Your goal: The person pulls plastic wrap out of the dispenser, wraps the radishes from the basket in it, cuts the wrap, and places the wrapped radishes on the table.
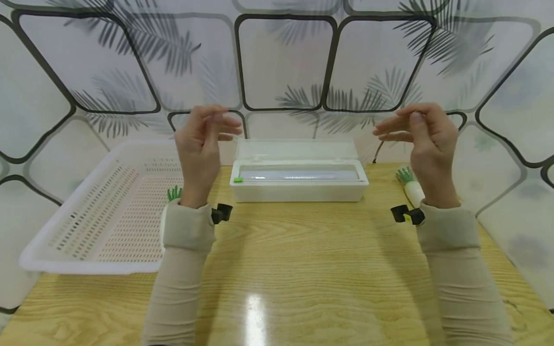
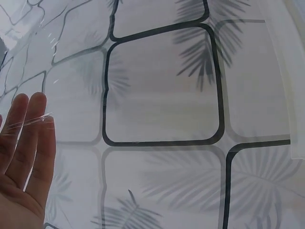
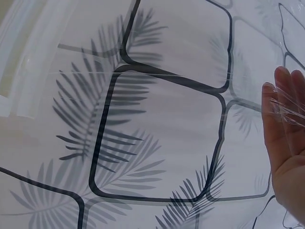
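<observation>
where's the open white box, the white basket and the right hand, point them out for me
open white box [image 1: 298,193], head view, front wall
white basket [image 1: 95,268], head view, near rim
right hand [image 1: 434,142], head view, middle of the hand

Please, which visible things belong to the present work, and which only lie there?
Probably in use:
clear film, held by left hand and right hand
open white box

Probably idle:
white basket
green-topped vegetable at right
similar vegetable, partly hidden

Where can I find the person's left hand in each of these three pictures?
Head: left hand left of centre.
Left wrist: at the left edge, mostly lower half.
Right wrist: not in it; the right hand shows there.
Shared landmark: the leaf-patterned wall.
</observation>
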A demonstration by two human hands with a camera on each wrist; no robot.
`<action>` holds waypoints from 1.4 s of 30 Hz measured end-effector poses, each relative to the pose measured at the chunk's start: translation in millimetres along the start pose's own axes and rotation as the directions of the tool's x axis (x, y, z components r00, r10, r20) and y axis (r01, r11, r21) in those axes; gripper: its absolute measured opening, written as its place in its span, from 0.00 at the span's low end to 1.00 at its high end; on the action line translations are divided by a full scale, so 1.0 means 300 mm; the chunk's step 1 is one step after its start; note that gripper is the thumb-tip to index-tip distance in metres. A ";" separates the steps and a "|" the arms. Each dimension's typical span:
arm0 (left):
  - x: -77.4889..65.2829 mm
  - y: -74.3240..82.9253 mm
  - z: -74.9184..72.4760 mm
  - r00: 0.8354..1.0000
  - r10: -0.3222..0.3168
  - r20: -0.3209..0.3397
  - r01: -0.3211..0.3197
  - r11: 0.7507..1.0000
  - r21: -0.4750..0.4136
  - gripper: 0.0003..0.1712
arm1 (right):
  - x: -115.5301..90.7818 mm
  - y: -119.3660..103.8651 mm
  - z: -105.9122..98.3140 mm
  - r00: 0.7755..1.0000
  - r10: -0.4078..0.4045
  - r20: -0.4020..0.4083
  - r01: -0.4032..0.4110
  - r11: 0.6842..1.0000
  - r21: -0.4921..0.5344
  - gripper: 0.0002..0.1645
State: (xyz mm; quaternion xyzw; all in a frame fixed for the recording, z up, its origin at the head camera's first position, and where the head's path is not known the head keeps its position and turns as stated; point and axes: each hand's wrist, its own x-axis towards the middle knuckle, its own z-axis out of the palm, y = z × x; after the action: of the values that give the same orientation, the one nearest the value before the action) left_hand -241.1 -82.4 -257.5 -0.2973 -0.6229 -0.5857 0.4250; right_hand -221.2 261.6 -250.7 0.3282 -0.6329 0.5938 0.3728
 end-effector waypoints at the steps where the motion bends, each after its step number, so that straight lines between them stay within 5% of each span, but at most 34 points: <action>1: 0.001 0.006 -0.001 1.000 0.011 -0.002 -0.011 1.000 -0.002 0.07 | 0.001 -0.004 0.000 1.000 -0.005 -0.006 0.005 1.000 0.007 0.14; 7: -0.004 0.018 -0.007 0.998 0.070 0.010 -0.070 0.998 -0.007 0.07 | -0.003 -0.010 -0.002 1.000 -0.017 -0.017 0.018 0.998 0.060 0.13; 19: -0.062 0.051 -0.038 0.994 0.077 0.076 -0.072 0.996 -0.058 0.06 | -0.060 -0.055 -0.011 0.999 -0.036 0.026 0.033 0.992 0.124 0.14; 28: -0.125 0.086 -0.095 0.975 0.091 0.200 -0.062 0.987 -0.148 0.08 | -0.136 -0.103 -0.037 0.989 -0.054 0.140 0.023 0.977 0.213 0.17; 35: -0.194 0.092 -0.158 0.925 0.110 0.364 -0.036 0.979 -0.203 0.19 | -0.202 -0.142 -0.060 0.948 -0.081 0.308 0.000 0.967 0.255 0.16; 39: -0.230 0.093 -0.193 0.874 0.129 0.469 -0.035 0.978 -0.205 0.17 | -0.239 -0.156 -0.082 0.914 -0.080 0.397 -0.039 0.959 0.281 0.16; 42: -0.254 0.095 -0.216 0.820 0.134 0.557 -0.032 0.982 -0.188 0.16 | -0.268 -0.162 -0.106 0.885 -0.047 0.463 -0.081 0.964 0.252 0.16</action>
State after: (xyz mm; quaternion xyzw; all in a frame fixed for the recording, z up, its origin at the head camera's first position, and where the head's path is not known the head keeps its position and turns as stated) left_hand -169.6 -132.4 -313.9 -0.5199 -0.6549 -0.5028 0.2190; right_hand -136.2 287.1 -294.9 0.5020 -0.6218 0.5801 0.1576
